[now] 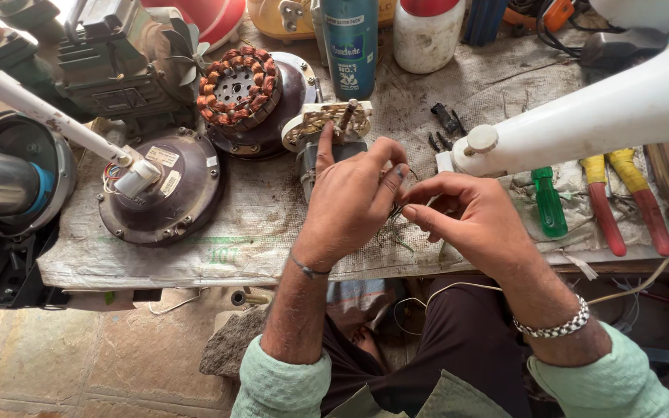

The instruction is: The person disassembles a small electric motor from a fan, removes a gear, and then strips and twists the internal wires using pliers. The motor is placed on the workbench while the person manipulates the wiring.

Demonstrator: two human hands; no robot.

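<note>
- worktop [195, 255], covered with a worn, stained woven sheet, runs across the upper part of the view; its front edge lies just under both hands.
- white fan body [621, 101] slants in from the upper right, its knobbed end near the right hand.
- dark round motor housing [166, 190] sits left of centre with a white rod [32, 101] and a small bundle of coloured leads at its hub.
- stator with copper windings [240, 87] stands behind it, on a dark brown shell.
- small motor [327, 128] with a pale perforated end plate and a short shaft stands just behind the left hand; the left index finger points up against it.
- teal can [350, 42] and white tub [426, 35] stand at the back edge.
- green-handled screwdriver [549, 203] and pliers with red and yellow handles [629, 205] lie to the right, well apart from the hands.
- left hand [348, 203]: grip pinched shut on the thin wires, thumb and fingers curled in.
- right hand [466, 217]: grip also clenched on the same thin wires, fingertips meeting the left hand's.
- thin wires [396, 210]: dark, fine, springy strands, bunched and frayed, held between the two hands just above the worktop's front edge; loose ends trail down toward the sheet. exact count of strands too small to tell.
</note>
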